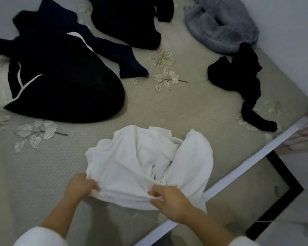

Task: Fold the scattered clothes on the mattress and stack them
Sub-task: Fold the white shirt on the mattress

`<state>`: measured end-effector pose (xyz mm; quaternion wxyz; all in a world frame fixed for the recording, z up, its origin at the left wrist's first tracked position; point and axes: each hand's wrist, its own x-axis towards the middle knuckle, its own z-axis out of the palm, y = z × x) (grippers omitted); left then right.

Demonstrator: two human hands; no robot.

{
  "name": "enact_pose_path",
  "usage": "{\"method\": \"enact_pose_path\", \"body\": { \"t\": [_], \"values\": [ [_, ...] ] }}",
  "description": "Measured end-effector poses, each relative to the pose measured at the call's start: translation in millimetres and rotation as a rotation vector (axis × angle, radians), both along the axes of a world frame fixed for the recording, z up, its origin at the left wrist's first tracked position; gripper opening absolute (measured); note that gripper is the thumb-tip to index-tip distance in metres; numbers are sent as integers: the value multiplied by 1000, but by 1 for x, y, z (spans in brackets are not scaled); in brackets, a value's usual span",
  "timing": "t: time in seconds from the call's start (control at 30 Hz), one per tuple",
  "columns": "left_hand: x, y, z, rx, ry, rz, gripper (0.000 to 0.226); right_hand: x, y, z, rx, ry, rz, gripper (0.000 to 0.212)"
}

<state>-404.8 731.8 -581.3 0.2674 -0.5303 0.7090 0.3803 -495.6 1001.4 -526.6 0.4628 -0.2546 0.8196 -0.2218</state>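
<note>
on the far left of the mattress (149,110) there's a big black garment with white trim (64,82) just flopped out, a navy piece (114,50) poking from under it, none of it folded yet, so i'd say the job is barely started. no stack anywhere that i can see.

closer in, the left hand (80,185) has its fingers (92,182) pinched shut on the near hem of the white shirt (140,164), wrist low and arm reaching forward from a white sleeve. the shirt sits crumpled at the near edge of the mattress, probably dragged there to be flattened within easy reach.

the right hand (169,199) grips the same hem a bit further along, fingers curled tight on the cloth, looks like it's pulling the edge taut.

off to the right, a small black item (238,75) and a grey fuzzy one (220,25) lie well apart, waiting.
</note>
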Motion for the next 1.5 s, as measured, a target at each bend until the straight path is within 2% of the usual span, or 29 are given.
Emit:
{"method": "enact_pose_path", "body": {
  "t": [0.03, 0.1, 0.17, 0.23, 0.3, 0.37, 0.43, 0.47, 0.5, 0.57, 0.63, 0.7, 0.8, 0.9, 0.97, 1.07, 1.1, 1.13, 1.23, 1.3, 1.33, 1.4, 1.47, 1.5],
  "values": [
    [6, 0, -6, -19, -52, -13, 45, 6, 3, 0, 5, -112, -2, 16],
    [9, 5, -16, -121, -59, 38, 58, 6, 15, -5, -19, -166, -99, 23],
    [-7, 16, -10, -327, 29, 49, 68, -9, 28, -8, -91, -41, -305, 18],
    [-34, 33, 2, -476, 241, -44, 68, -38, 40, -11, -104, 206, -435, 28],
    [-65, 60, 17, -447, 479, -226, 70, -72, 47, -13, 19, 361, -329, 53],
    [-95, 95, 25, -283, 547, -464, 80, -96, 45, -15, 242, 377, -67, 72],
    [-118, 128, 23, -200, 395, -680, 74, -104, 45, -22, 381, 410, 201, 62],
    [-128, 138, 21, -206, 331, -712, 59, -107, 48, -26, 418, 429, 317, 51],
    [-136, 143, 24, -231, 332, -661, 43, -109, 53, -26, 436, 447, 405, 40],
    [-142, 131, 34, -233, 445, -342, 31, -116, 74, -18, 448, 457, 437, 23],
    [-141, 104, 48, -201, 619, -3, 29, -123, 103, -2, 442, 477, 335, 9],
    [-137, 80, 69, -175, 721, 232, 25, -129, 127, 13, 422, 511, 232, 12],
    [-131, 70, 96, -39, 801, 398, 22, -134, 132, 22, 274, 450, -1, 14],
    [-126, 81, 120, 57, 897, 419, 22, -144, 109, 26, 110, 430, -269, 31],
    [-120, 89, 133, 159, 929, 365, 25, -157, 88, 33, 16, 375, -563, 28],
    [-108, 96, 140, 293, 859, 80, 30, -189, 69, 40, -148, 287, -1115, 11],
    [-104, 95, 138, 290, 822, 7, 37, -200, 68, 40, -188, 248, -1261, 9],
    [-98, 89, 129, 245, 763, -12, 49, -209, 68, 38, -182, 225, -1299, 15],
    [-69, 74, 83, 7, 546, 116, 72, -215, 68, 31, -60, 269, -1109, 26],
    [-44, 75, 47, -77, 360, 76, 78, -192, 61, 23, -46, 293, -977, 45],
    [-32, 79, 28, -52, 255, 10, 88, -172, 56, 17, -38, 353, -832, 54],
    [-16, 95, -1, 47, 112, -62, 107, -129, 46, -1, -31, 428, -452, 58],
    [-11, 106, -18, -40, 109, -107, 103, -85, 35, -19, 0, 518, -26, 68],
    [-15, 108, -18, -136, 160, -114, 100, -67, 29, -27, 17, 572, 186, 82]
  ]
}}
